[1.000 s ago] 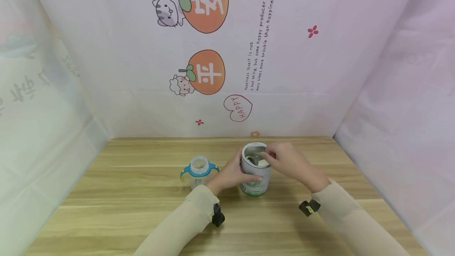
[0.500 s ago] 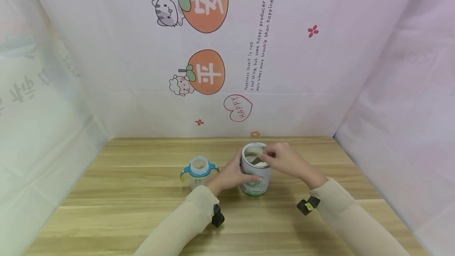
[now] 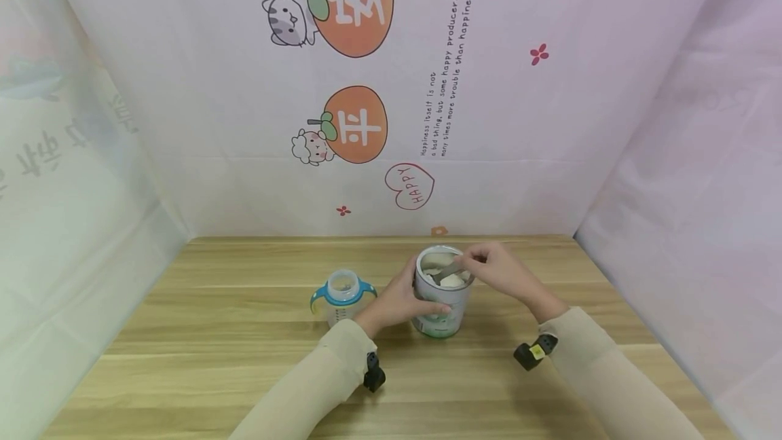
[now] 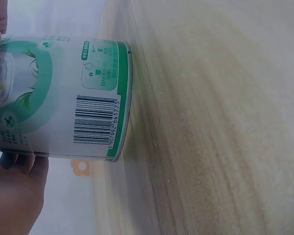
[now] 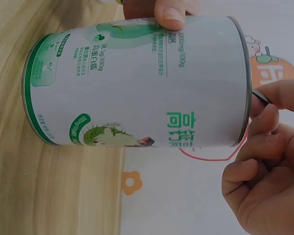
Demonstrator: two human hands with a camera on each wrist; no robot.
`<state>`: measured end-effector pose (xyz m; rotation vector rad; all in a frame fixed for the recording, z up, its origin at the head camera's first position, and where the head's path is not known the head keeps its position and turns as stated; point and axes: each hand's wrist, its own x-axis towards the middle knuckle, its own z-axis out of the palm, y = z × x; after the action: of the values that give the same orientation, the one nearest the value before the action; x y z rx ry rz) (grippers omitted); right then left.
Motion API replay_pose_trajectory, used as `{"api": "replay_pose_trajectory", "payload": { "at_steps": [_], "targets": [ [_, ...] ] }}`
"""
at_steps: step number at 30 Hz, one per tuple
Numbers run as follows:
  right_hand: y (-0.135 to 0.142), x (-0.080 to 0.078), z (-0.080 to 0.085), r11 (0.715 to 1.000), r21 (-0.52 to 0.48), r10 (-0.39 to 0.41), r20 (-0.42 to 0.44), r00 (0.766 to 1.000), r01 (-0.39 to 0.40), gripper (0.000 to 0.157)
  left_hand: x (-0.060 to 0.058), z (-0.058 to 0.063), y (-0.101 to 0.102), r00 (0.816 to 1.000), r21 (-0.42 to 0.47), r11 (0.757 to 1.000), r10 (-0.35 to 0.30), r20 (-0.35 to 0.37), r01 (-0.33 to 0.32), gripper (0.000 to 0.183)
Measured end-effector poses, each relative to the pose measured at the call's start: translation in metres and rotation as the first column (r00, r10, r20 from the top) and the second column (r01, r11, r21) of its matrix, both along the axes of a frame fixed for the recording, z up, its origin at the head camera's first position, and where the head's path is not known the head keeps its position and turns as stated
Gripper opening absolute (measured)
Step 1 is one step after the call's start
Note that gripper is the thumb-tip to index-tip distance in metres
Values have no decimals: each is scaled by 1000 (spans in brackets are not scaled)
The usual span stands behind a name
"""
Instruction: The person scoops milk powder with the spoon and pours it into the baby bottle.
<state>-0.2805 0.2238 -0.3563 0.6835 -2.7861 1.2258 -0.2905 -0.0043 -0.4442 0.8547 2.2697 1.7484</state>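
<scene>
A white-and-green milk powder can [image 3: 441, 321] stands upright on the table, its top uncovered and whitish powder [image 3: 453, 280] showing inside. My left hand [image 3: 397, 299] grips it from the left side, thumb across the front; in the left wrist view its barcode side shows. At the rim, my right hand [image 3: 497, 273] pinches the handle of a grey metal spoon [image 3: 449, 269], which slants down into the can. In the right wrist view, the fingers [image 5: 264, 142] are curled at the can's mouth, with only a bit of spoon visible. The spoon's tip is in the powder.
Left of the can stands a clear baby bottle [image 3: 343, 290] without a lid, with blue-and-yellow handles, partly behind my left wrist. A printed white cloth [image 3: 501, 155] rises behind the wooden table [image 3: 244, 358] and along both sides.
My right hand dipped the spoon deeper toward the left, then drew back a little right, so more of the handle shows over the powder. My left hand and the can have stayed put.
</scene>
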Motion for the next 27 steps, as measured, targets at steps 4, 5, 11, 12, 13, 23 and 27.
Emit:
{"api": "replay_pose_trajectory", "payload": {
  "at_steps": [4, 5, 11, 12, 13, 23, 27],
  "targets": [
    [7, -2, -3, 999, -27, -39, 38, 998, 40, 28, 0, 0, 1, 1000, 6, 1000, -2, 6, 2, 99],
    [8, -2, -3, 998, -35, -48, 49, 998, 49, 28, 0, 0, 1, 1000, 6, 1000, -1, 7, 1, 99],
    [12, 0, -2, 993, -60, -96, 102, 990, 103, 35, 1, 0, 0, 1000, 5, 1000, 1, 14, -1, 100],
    [12, 0, -2, 992, -69, -102, 112, 988, 111, 36, 1, 0, 0, 1000, 5, 1000, 2, 13, -2, 100],
    [13, 0, -2, 990, -78, -109, 122, 987, 119, 37, 1, 0, 0, 1000, 5, 1000, 1, 13, -1, 100],
    [19, 2, -2, 973, -192, -100, 169, 980, 132, 34, 0, -1, 0, 1000, -3, 1000, 11, 7, -11, 103],
    [22, 3, -2, 968, -208, -105, 174, 979, 141, 32, 2, 0, 0, 1000, -9, 1000, 14, -1, -14, 104]
  ]
}}
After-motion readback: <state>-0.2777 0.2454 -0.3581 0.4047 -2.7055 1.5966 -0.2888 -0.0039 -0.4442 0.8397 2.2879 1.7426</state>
